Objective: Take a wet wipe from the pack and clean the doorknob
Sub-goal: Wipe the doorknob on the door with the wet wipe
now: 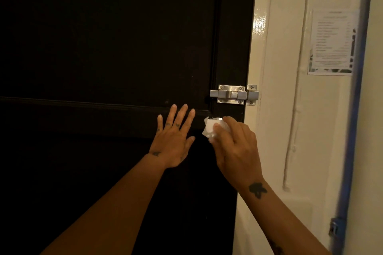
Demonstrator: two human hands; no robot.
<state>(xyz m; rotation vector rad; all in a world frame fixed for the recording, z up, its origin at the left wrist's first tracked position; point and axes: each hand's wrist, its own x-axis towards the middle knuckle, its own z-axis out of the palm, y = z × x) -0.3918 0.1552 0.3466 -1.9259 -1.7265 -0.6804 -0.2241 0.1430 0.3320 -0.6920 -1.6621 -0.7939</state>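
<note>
White wipe (209, 128) was bunched over the knob (216, 118) under the right hand (234, 147), fingers curled around both to rub, while the left hand (173, 141) lay flat, fingers spread and empty, on the door (103, 47), likely steadying it.
</note>
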